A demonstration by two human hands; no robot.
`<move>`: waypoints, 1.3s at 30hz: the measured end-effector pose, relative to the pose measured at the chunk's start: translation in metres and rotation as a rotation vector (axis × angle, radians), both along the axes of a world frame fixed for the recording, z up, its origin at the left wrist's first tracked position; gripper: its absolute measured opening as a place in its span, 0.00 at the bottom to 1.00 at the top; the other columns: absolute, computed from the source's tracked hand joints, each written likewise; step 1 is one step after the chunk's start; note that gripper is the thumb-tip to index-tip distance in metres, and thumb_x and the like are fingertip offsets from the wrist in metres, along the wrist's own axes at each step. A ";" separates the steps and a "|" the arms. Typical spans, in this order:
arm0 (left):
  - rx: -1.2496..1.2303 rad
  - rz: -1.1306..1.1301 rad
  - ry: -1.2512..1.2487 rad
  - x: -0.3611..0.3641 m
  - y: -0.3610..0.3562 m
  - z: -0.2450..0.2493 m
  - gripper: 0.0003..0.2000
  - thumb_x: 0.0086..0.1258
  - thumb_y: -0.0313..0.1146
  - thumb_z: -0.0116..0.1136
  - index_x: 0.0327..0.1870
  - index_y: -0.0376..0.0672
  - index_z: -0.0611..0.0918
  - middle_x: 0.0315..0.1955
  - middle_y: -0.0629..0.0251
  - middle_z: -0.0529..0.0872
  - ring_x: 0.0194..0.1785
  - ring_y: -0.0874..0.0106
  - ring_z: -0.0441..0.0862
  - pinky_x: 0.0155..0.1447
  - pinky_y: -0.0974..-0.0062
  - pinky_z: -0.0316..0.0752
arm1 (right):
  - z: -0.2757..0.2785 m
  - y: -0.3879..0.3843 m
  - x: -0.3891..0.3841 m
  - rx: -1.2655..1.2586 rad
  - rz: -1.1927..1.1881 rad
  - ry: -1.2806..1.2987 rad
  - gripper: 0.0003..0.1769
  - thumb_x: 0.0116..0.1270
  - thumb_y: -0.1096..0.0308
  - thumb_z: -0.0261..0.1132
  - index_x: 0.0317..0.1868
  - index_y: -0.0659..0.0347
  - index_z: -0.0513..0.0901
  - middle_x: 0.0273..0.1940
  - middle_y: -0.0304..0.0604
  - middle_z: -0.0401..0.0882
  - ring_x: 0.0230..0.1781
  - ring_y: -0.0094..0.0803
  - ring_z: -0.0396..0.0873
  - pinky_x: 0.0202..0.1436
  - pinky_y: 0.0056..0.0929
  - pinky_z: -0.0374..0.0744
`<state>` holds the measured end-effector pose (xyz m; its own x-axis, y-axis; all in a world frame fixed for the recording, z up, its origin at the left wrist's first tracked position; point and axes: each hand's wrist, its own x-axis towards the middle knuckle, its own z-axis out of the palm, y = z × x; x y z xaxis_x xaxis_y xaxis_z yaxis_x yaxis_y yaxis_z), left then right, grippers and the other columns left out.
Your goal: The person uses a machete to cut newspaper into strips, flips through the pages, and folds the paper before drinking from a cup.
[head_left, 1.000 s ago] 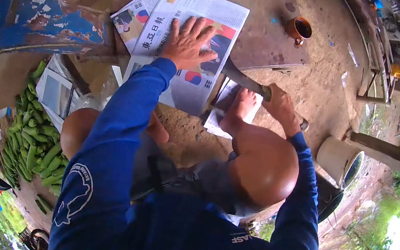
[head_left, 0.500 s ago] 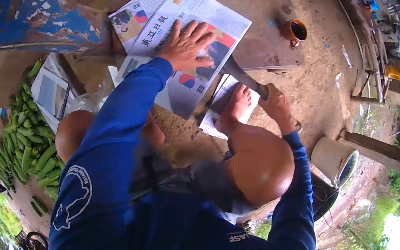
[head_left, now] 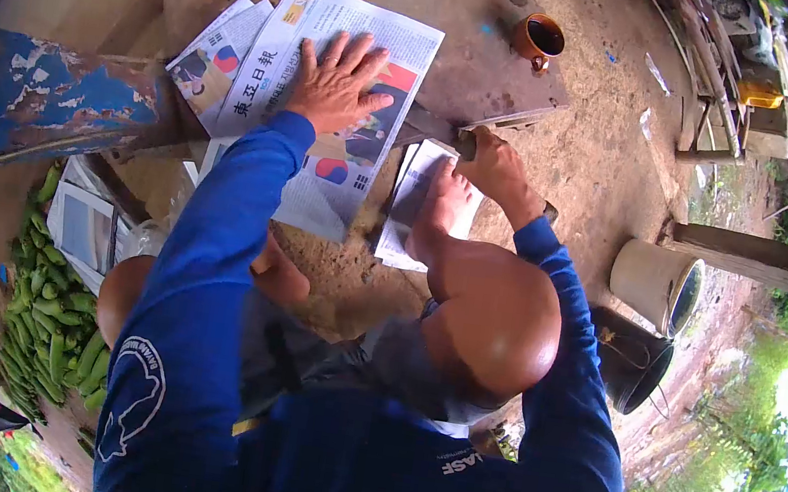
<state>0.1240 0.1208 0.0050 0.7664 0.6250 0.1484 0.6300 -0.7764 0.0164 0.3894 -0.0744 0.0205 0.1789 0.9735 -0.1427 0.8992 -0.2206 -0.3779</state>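
Right hand (head_left: 491,162) pushed knife (head_left: 430,123) further under newspaper (head_left: 345,16).

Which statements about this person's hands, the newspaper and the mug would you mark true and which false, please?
1. The left hand lies flat on the newspaper, fingers spread. True.
2. The right hand is empty. False: it is closed on the handle of a knife.
3. The brown mug stands on the newspaper. False: it stands apart from it, on the bare slab.
4. Green bananas lie heaped on the person's left. True.
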 end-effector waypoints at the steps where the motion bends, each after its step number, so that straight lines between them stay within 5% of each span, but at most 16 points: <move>1: -0.017 0.002 -0.014 0.000 -0.001 0.000 0.39 0.75 0.72 0.41 0.81 0.60 0.64 0.83 0.66 0.56 0.84 0.53 0.50 0.76 0.21 0.41 | 0.004 -0.004 0.004 -0.034 -0.021 -0.008 0.25 0.58 0.60 0.71 0.54 0.63 0.79 0.45 0.63 0.87 0.47 0.60 0.86 0.49 0.53 0.84; 21: -0.195 -0.131 0.093 0.007 -0.004 0.023 0.40 0.73 0.68 0.51 0.82 0.61 0.63 0.84 0.62 0.52 0.86 0.51 0.44 0.78 0.24 0.35 | 0.021 -0.039 0.055 0.009 -0.067 -0.072 0.24 0.54 0.61 0.71 0.51 0.59 0.81 0.39 0.60 0.87 0.43 0.58 0.86 0.46 0.51 0.85; 25: -0.288 -0.050 0.014 0.022 -0.007 0.035 0.35 0.71 0.65 0.57 0.75 0.58 0.72 0.80 0.62 0.60 0.84 0.51 0.50 0.76 0.21 0.39 | 0.019 -0.031 0.043 -0.013 -0.133 -0.047 0.24 0.55 0.60 0.70 0.52 0.59 0.80 0.40 0.61 0.87 0.45 0.59 0.86 0.49 0.53 0.85; 29: -0.128 0.094 -0.106 0.049 -0.018 -0.003 0.28 0.76 0.60 0.54 0.68 0.54 0.76 0.79 0.62 0.62 0.83 0.51 0.52 0.74 0.19 0.40 | 0.000 0.003 0.037 -0.054 -0.204 -0.021 0.27 0.55 0.56 0.67 0.55 0.57 0.79 0.42 0.60 0.87 0.48 0.61 0.85 0.52 0.55 0.84; 34: -0.084 0.085 -0.014 0.049 -0.015 -0.005 0.33 0.80 0.60 0.44 0.82 0.57 0.64 0.84 0.62 0.54 0.85 0.48 0.47 0.74 0.17 0.36 | 0.012 -0.008 0.053 -0.027 -0.197 -0.010 0.24 0.55 0.59 0.67 0.52 0.57 0.81 0.43 0.59 0.87 0.47 0.60 0.86 0.50 0.54 0.84; 39: -0.120 0.022 0.030 0.050 -0.023 0.010 0.33 0.79 0.60 0.45 0.82 0.58 0.64 0.84 0.62 0.54 0.85 0.48 0.47 0.74 0.17 0.36 | 0.030 -0.038 0.068 -0.064 -0.165 -0.082 0.22 0.55 0.63 0.67 0.52 0.57 0.82 0.43 0.59 0.88 0.47 0.57 0.86 0.50 0.53 0.84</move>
